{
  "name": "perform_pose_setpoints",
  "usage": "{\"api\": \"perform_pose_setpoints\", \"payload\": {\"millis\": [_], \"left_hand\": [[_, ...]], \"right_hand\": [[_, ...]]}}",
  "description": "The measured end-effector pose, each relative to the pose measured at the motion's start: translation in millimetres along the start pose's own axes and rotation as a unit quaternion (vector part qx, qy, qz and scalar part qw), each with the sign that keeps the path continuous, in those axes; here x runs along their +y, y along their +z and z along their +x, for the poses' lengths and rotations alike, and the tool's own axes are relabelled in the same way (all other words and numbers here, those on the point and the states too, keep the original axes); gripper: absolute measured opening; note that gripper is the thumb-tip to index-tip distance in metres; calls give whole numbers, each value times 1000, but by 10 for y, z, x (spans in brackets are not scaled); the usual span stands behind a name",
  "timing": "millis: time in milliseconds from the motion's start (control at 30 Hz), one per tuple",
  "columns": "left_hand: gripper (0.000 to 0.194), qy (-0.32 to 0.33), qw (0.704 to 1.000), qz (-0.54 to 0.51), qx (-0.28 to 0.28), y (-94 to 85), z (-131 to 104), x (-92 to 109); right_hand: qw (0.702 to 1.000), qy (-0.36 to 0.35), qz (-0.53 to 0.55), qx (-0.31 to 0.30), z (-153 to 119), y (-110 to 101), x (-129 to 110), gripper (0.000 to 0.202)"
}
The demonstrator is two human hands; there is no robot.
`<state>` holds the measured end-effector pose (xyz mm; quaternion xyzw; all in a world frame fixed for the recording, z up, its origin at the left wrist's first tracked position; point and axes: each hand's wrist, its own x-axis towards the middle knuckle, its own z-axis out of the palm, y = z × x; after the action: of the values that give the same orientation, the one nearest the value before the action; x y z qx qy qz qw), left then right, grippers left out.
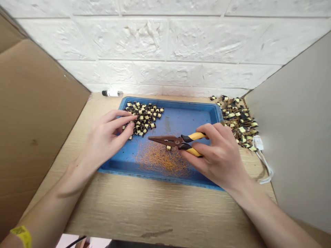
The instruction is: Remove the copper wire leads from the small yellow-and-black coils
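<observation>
My right hand [219, 151] is closed around the yellow-and-black handles of needle-nose pliers [178, 142]. Their rusty brown jaws point left over the blue tray [191, 119]. My left hand [111, 132] reaches into a pile of small black-and-yellow wound components [144, 117] at the tray's left. Its fingers are stretched out, with thumb and index tips slightly apart among the components. Beneath the pliers lies a heap of thin copper-coloured wire clippings [162, 160]. One single component [168, 148] shows just under the jaws, by the heap.
Right of the tray, more components with long wire leads [240, 124] are piled on the wooden table [144, 206]. A white cable with a plug [258, 143] lies beside them. A small black-capped bottle [112, 93] rests by the white brick wall [168, 41]. Cardboard [38, 103] stands at left.
</observation>
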<state>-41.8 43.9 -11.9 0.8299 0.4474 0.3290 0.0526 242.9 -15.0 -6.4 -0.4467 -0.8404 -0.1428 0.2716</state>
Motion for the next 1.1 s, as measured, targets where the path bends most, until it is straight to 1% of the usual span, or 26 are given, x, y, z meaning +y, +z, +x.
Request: {"api": "perform_pose_setpoints", "payload": {"millis": [133,300,400,567,700,833,1000,1100], "left_hand": [[15,23,998,-45,30,-59,-2,113],[11,63,988,-142,11,-121,-28,322],[9,91,983,-161,11,-111,-47,382],[7,93,982,-164,25,-91,-72,368],[5,87,985,-150,18,-112,-80,364],[8,75,988,-137,10,-138,-80,376],[11,97,988,-121,15,-155,-75,376],[14,99,989,-109,13,-157,-76,370]], "right_hand": [[1000,-13,-4,16,-1,-11,8,49],[999,-20,19,22,-7,-18,14,48],[999,-18,29,20,-9,-3,19,49],[999,-23,38,19,-6,7,21,49],[999,-24,46,12,3,6,15,48],[999,-19,51,2,5,15,9,46],[998,-16,55,9,1,23,7,47],[998,-17,56,3,14,24,15,47]]}}
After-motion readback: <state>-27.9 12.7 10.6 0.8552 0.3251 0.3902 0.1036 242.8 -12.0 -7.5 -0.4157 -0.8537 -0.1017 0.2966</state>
